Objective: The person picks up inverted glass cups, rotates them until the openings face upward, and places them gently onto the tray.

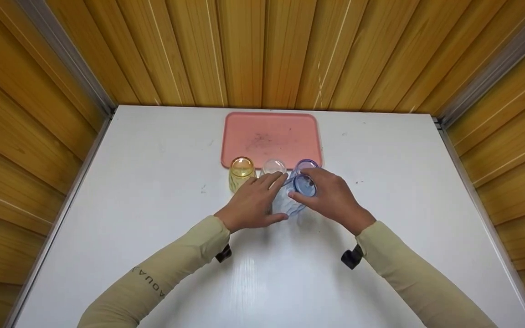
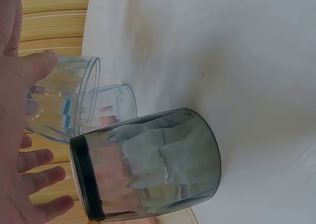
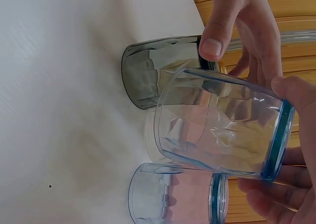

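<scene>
My right hand (image 1: 333,196) grips a blue-tinted drinking glass (image 1: 305,186) near its thick base, which is turned upward. In the right wrist view this glass tilts, its mouth toward the table. My left hand (image 1: 253,202) hovers with straight fingers and thumb spread beside a grey glass (image 2: 158,165), which stands upside down. From the head the left hand mostly hides that glass. Beyond the hands stand a yellow glass (image 1: 242,168), a clear glass (image 1: 274,166) and a purple-blue glass (image 1: 307,165), bases up; the hands partly cover them.
A pink tray (image 1: 269,136) lies at the table's back edge, just behind the row of glasses. Wood-patterned panels (image 1: 262,54) wall in the back and both sides of the white table (image 1: 162,182).
</scene>
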Demonstrator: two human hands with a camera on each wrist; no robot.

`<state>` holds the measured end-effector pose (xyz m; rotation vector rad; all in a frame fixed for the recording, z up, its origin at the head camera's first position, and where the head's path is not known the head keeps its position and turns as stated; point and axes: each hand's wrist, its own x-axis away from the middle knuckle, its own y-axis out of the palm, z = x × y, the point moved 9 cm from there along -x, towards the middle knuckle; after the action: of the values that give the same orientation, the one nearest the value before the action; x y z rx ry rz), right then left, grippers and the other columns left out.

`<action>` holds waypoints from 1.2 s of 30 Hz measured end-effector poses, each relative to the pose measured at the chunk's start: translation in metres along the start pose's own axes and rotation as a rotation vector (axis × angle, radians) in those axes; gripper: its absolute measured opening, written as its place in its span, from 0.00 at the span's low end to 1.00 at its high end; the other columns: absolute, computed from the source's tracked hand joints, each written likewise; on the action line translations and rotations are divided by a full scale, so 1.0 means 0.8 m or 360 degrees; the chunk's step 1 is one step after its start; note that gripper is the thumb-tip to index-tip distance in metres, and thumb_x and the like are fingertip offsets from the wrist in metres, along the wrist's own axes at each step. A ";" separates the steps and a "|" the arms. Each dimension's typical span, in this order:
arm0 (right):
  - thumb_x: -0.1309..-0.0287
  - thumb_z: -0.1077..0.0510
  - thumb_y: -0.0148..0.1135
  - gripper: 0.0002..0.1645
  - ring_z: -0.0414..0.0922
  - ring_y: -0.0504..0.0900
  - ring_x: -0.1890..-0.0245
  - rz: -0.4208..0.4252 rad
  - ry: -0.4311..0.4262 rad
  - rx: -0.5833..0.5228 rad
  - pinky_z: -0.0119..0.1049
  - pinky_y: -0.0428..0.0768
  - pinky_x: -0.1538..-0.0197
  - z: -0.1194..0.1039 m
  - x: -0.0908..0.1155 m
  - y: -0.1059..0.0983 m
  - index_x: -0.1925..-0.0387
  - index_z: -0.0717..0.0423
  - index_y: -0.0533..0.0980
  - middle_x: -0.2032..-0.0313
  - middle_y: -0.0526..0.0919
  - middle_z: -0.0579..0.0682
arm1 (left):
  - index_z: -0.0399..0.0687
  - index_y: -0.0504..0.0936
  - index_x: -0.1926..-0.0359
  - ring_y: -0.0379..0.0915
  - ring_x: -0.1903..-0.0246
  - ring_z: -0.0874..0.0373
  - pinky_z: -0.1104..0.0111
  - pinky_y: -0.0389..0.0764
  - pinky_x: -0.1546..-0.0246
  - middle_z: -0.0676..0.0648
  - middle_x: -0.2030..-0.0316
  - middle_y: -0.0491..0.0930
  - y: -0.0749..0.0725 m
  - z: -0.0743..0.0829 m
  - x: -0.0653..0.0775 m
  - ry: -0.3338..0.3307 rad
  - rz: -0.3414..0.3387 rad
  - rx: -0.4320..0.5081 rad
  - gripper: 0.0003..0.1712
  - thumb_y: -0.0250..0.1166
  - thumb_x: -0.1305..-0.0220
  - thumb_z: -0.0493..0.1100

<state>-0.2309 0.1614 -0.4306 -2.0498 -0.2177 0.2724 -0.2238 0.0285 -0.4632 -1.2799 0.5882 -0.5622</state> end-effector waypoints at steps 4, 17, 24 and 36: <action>0.48 0.36 0.67 0.40 0.51 0.82 0.49 0.0047 -0.0021 -0.0027 0.47 0.84 0.49 -0.002 0.001 -0.003 0.40 0.52 0.72 0.46 0.81 0.52 | 0.51 0.50 0.25 0.58 0.29 0.52 0.51 0.65 0.31 0.48 0.27 0.58 0.000 0.000 -0.001 -0.0002 0.0017 -0.0004 0.55 0.59 0.43 0.72; 0.47 0.36 0.67 0.37 0.49 0.83 0.53 0.0134 -0.0089 -0.0086 0.43 0.85 0.53 -0.008 0.002 -0.010 0.41 0.52 0.73 0.48 0.82 0.51 | 0.50 0.49 0.24 0.61 0.31 0.52 0.50 0.68 0.34 0.47 0.29 0.61 -0.003 -0.003 -0.001 -0.0012 0.0064 0.0033 0.58 0.62 0.46 0.72; 0.47 0.36 0.67 0.37 0.48 0.83 0.53 0.0177 -0.0087 -0.0128 0.42 0.86 0.54 -0.009 0.003 -0.015 0.42 0.51 0.73 0.49 0.81 0.51 | 0.51 0.46 0.24 0.60 0.30 0.52 0.49 0.66 0.32 0.48 0.28 0.60 -0.001 -0.004 -0.001 -0.0050 0.0042 0.0070 0.59 0.62 0.46 0.73; 0.47 0.40 0.68 0.35 0.47 0.82 0.54 0.0229 -0.0130 -0.0197 0.41 0.86 0.53 -0.016 0.003 -0.022 0.42 0.52 0.72 0.50 0.81 0.49 | 0.49 0.50 0.25 0.63 0.33 0.55 0.55 0.67 0.32 0.49 0.32 0.65 -0.011 -0.003 -0.001 -0.0008 0.0147 0.0092 0.56 0.64 0.45 0.68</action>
<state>-0.2261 0.1597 -0.4098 -2.1825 -0.1398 0.4415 -0.2267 0.0256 -0.4547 -1.1930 0.6197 -0.4959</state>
